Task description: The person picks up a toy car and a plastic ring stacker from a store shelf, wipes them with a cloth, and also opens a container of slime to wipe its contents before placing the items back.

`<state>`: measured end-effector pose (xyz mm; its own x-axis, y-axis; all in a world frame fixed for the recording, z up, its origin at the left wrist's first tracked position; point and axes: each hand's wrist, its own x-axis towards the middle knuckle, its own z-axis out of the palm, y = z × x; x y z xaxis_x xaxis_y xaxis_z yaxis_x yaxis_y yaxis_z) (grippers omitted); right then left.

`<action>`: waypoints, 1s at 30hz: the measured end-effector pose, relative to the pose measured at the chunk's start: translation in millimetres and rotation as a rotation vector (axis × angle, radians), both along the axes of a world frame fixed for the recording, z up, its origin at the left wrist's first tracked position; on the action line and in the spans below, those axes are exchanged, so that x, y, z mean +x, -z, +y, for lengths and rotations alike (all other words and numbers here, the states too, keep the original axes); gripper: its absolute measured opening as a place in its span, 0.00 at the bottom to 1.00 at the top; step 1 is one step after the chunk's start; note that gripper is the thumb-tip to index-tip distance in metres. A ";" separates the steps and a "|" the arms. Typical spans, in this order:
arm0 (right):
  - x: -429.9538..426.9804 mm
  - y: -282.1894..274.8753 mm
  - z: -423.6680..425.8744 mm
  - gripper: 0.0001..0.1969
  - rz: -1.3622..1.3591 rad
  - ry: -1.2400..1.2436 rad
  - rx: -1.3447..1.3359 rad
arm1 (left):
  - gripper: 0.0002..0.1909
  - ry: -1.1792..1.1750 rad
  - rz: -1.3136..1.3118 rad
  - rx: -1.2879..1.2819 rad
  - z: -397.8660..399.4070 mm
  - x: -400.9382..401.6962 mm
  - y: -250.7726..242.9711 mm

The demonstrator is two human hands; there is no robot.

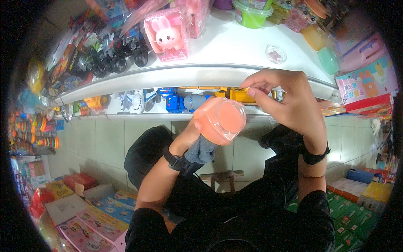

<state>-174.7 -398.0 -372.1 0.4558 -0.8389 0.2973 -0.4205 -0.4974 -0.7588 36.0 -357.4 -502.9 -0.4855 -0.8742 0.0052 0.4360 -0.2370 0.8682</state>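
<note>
My left hand (189,134) grips a clear plastic jar (217,121) filled with peach-coloured material, tilted so its round top faces me. Grey fabric (201,150) shows just below the jar; whether the hand holds it too is unclear. To the right of the jar, my right hand (280,94) hovers at the shelf's front edge with thumb and forefinger close together. Anything between those fingertips is too small to make out against the yellow toy truck (241,95) behind. A round clear lid (275,53) with a printed figure lies on the white upper shelf (226,47).
On the upper shelf stand a boxed pink rabbit toy (165,34), black toy vehicles (116,56), a green tub (252,15) and a mint-coloured jar (329,60). The lower shelf holds a toy plane (138,100) and a blue mixer truck (176,102). Cartons (94,220) flank me; a small wooden stool (222,178) stands below.
</note>
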 end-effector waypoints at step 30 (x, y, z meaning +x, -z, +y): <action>-2.2 -16.2 20.3 0.03 -0.275 -0.012 0.170 | 0.53 -0.067 0.177 0.081 -1.2 -15.1 -7.9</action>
